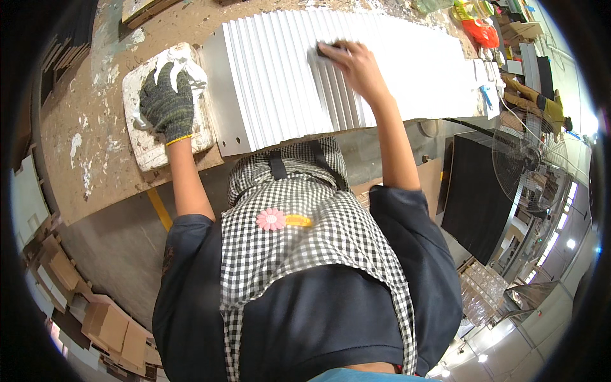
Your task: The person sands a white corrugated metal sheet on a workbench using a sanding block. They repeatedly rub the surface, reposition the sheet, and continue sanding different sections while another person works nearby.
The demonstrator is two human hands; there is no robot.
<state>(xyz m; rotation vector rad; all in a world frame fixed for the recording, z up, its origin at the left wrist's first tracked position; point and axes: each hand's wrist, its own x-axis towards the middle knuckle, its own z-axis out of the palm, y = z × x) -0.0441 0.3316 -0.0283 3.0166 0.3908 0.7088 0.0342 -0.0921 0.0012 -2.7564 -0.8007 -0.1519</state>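
My left hand (167, 105), in a dark knitted glove with a yellow cuff, is on a crumpled white cloth (188, 63) and grips it. Beneath them lies a thick, paint-crusted white slab (143, 156). My bare right hand (359, 67) is stretched farther out, its fingers closed round a small dark block (323, 49) of a kind I cannot make out. That block touches a row of long white strips (273, 83) laid side by side, which form a ridged surface. A flat white board (223, 95) with small holes borders the row on the left.
The paint-spotted wooden workbench (76, 153) carries all this. Red and yellow plastic bags (480, 32) lie at its far right. A fan (528, 156) stands right of the bench, near a black panel (477, 197). Cardboard boxes (118, 328) are at the lower left.
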